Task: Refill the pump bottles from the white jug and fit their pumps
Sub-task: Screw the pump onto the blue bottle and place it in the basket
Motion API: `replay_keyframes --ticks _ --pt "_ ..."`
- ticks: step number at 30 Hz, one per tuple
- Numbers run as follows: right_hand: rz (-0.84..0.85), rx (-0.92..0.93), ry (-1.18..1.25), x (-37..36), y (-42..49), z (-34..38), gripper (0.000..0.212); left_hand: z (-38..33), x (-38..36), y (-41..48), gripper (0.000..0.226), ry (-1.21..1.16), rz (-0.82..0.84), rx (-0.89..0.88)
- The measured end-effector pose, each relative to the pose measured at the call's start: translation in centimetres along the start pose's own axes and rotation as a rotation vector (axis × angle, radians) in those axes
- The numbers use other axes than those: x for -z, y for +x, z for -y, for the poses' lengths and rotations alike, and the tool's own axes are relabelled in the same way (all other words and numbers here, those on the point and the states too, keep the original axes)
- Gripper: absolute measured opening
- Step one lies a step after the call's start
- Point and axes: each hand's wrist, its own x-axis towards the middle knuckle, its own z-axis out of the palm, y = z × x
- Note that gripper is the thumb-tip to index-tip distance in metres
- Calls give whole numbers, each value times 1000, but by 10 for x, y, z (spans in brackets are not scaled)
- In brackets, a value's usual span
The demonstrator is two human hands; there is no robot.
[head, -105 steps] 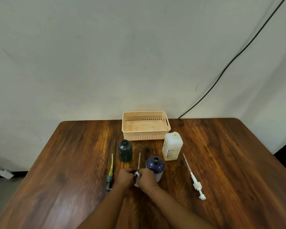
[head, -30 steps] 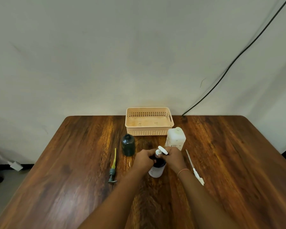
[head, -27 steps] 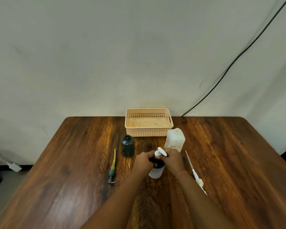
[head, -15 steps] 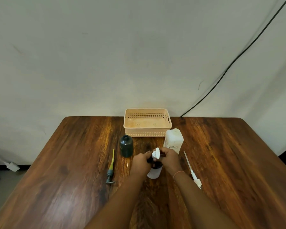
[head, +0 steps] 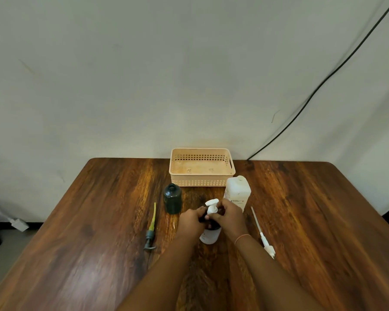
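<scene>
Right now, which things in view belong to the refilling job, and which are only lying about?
Job: white jug; blue-and-white bottle; fitted white pump; green bottle; yellow-tube pump; loose white pump.
Lying about: beige basket; black cable.

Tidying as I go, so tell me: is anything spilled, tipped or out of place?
Nothing looks spilled or tipped. The left hand and right hand grip the dark-topped bottle; a yellow-tubed pump lies loose left of it, a long white pump right. The green bottle stands open.
</scene>
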Motion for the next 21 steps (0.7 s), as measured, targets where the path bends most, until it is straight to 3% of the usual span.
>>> replay_keyframes --ticks 6,10,16,21 --pt "143 6 95 7 1 0 48 2 -2 1 40 -16 -23 -4" --pt "49 -40 82 5 3 2 28 2 -3 1 40 -41 -27 28" --pt "160 -26 43 7 9 0 47 3 -2 0 45 -106 -23 35" --pt "100 -49 -4 8 10 0 37 2 -2 1 43 -89 -20 39"
